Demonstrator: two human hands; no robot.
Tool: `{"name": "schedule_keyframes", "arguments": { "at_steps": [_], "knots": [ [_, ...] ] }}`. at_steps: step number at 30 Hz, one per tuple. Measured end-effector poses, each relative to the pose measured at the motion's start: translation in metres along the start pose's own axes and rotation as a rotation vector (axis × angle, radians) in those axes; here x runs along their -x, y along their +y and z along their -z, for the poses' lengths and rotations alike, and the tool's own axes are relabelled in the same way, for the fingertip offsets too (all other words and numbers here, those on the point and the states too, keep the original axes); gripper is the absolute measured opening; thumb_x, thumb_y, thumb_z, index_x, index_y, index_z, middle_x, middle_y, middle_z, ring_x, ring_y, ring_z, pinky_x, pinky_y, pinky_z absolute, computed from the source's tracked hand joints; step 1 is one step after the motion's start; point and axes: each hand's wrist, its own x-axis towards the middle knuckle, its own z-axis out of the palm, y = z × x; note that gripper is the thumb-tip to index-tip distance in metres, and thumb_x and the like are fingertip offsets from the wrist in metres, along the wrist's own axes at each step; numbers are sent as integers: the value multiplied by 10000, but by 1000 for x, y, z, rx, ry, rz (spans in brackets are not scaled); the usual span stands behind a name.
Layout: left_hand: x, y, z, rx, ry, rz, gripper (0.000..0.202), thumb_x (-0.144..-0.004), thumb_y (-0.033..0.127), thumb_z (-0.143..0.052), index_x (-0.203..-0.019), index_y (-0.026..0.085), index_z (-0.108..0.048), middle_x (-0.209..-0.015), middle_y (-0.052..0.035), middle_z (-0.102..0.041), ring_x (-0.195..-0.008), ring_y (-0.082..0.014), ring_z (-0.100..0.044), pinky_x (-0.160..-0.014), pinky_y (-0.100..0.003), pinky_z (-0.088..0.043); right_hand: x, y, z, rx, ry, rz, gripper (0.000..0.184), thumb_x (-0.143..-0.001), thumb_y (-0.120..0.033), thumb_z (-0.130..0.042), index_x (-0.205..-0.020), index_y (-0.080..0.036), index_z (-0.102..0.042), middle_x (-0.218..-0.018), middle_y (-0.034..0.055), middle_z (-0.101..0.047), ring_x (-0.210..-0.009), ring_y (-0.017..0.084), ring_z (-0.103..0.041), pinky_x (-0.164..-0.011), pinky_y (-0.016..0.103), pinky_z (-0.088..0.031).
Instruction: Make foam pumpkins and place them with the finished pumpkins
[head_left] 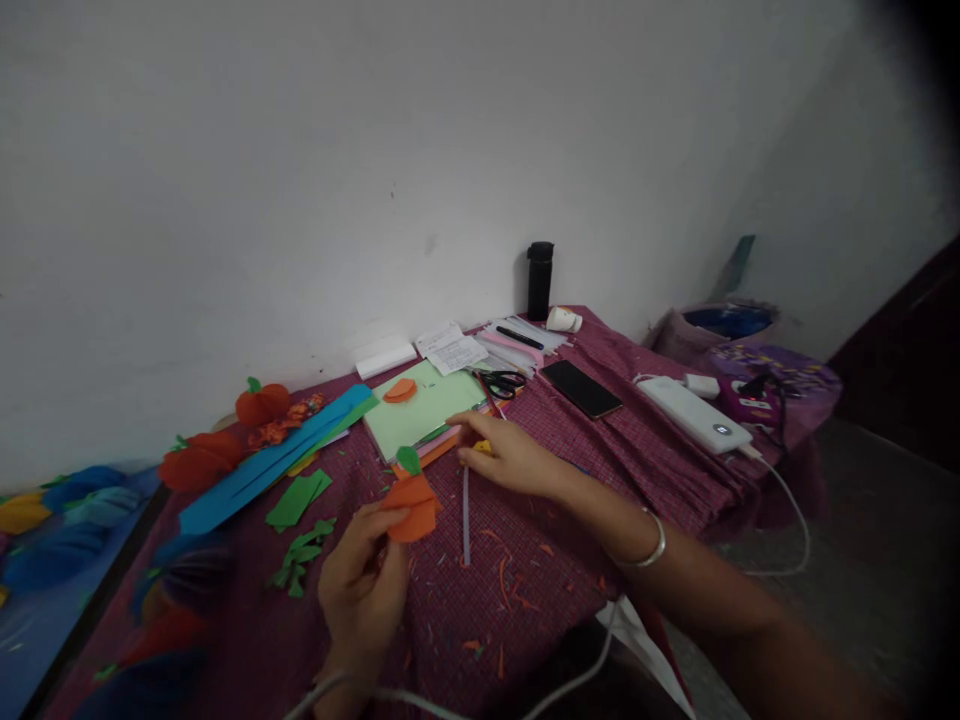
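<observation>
My left hand (pixel 364 575) pinches an orange paper pumpkin cutout (pixel 411 510) with a green paper leaf (pixel 409 459) at its top. My right hand (pixel 506 455) hovers near the paper stack, its index finger and thumb apart around a small yellow object (pixel 484 447), mostly hidden. A translucent stick, like a glue stick (pixel 466 515), runs down the cloth from below that thumb. Another folded orange cutout (pixel 400 391) lies on the light green paper stack (pixel 386 425). Green paper strips (pixel 298 499) and curled green pieces (pixel 301 555) are left of my left hand.
Black scissors (pixel 501 382), a phone (pixel 582 388), a black bottle (pixel 539 282) and a white power bank (pixel 694 413) with a cable stand or lie beyond my right hand. Finished paper pumpkins (pixel 202 460) and blue strips (pixel 281 455) occupy the left. Orange scraps litter the cloth.
</observation>
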Motion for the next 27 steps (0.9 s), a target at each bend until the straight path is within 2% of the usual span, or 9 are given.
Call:
{"name": "schedule_keyframes", "arguments": {
  "at_steps": [3, 5, 10, 14, 16, 18, 20, 22, 27],
  "knots": [
    [0, -2, -1, 149, 72, 169, 168, -746, 108, -630, -867, 206, -693, -846, -15, -687, -743, -140, -646, -670, -229, -506, 4, 23, 5, 486, -159, -68, 578, -783, -195, -584, -1342, -125, -457, -1192, 170, -581, -1086, 287, -540, -938, 425, -405],
    [-2, 1, -2, 201, 104, 222, 151, -735, 118, -651, -856, 198, -693, -815, -10, -681, -716, -133, -637, -651, -220, -500, 7, 35, -2, 662, -223, -127, 565, -787, -175, -566, -1343, -140, -472, -1209, 174, -581, -1099, 313, -535, -933, 442, -405],
    [-5, 7, -1, 218, 111, 195, 136, -734, 107, -634, -821, 192, -695, -777, -2, -666, -689, -117, -619, -626, -197, -482, 2, 50, -18, 741, -183, -190, 474, -870, -138, -434, -1341, -143, -484, -1157, 176, -606, -1069, 297, -554, -929, 436, -411],
    [0, 0, 2, 155, 112, 173, 192, -728, 67, -609, -833, 201, -696, -806, -4, -662, -733, -122, -618, -649, -201, -472, 3, 47, -2, 417, 15, -131, 481, -851, -198, -501, -1325, -118, -470, -1206, 179, -575, -1099, 274, -546, -963, 410, -414],
    [2, -4, 3, 102, 117, 169, 199, -719, 55, -591, -805, 198, -699, -822, -12, -667, -778, -139, -628, -692, -222, -478, 11, 35, 12, 65, 181, -75, 483, -900, -307, -477, -1348, -136, -421, -1193, 155, -584, -1060, 238, -574, -937, 380, -444],
    [2, -5, 2, 67, 103, 161, 206, -710, 43, -570, -768, 197, -694, -823, -12, -668, -786, -144, -631, -706, -232, -479, 23, 17, 23, -310, 239, -53, 488, -937, -435, -414, -1349, -175, -406, -991, 96, -641, -847, 201, -623, -795, 354, -504],
    [1, -4, 1, 61, 77, 150, 218, -704, 31, -551, -748, 199, -683, -810, -3, -660, -766, -137, -628, -692, -226, -476, 37, -1, 30, -617, 141, -65, 561, -930, -538, -389, -1348, -164, -403, -869, 78, -641, -692, 180, -609, -677, 337, -514],
    [-1, -1, 0, 59, 64, 131, 230, -703, 20, -539, -742, 203, -673, -795, 8, -652, -754, -128, -624, -679, -215, -474, 49, -16, 30, -792, 23, -73, 633, -894, -582, -457, -1360, -159, -386, -847, 82, -643, -661, 176, -605, -606, 311, -504],
    [-4, 4, 0, 68, 44, 96, 237, -710, 6, -531, -732, 207, -654, -765, 24, -631, -719, -109, -613, -644, -191, -472, 56, -25, 17, -885, -112, -77, 641, -877, -546, -537, -1361, -162, -368, -849, 75, -645, -702, 153, -599, -599, 260, -471]
  ]
}}
